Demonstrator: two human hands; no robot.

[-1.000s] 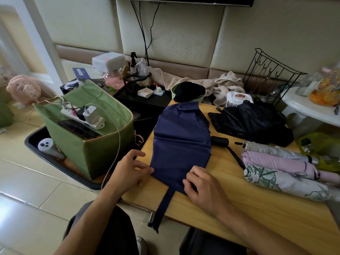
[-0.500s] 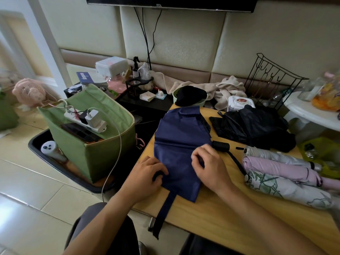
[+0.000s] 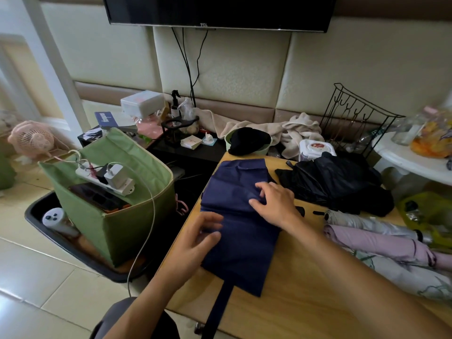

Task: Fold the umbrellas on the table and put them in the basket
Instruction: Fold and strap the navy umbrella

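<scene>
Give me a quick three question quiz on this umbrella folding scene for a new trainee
1. True or false: both hands rest on the navy umbrella.
2. Which unfolded umbrella lies behind the rolled ones? A) black B) red C) white
3. Fill in: the power strip sits in the green ____.

Key: 1 true, left hand and right hand touch it. 2 A, the black umbrella. 3 basket.

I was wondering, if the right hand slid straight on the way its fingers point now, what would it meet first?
The right hand lies on the navy umbrella with fingers pointing up-left. Going on, it would likely cross more navy fabric, then pass that umbrella's left edge above the floor; the green basket stands beyond. Depth is unclear.
</scene>
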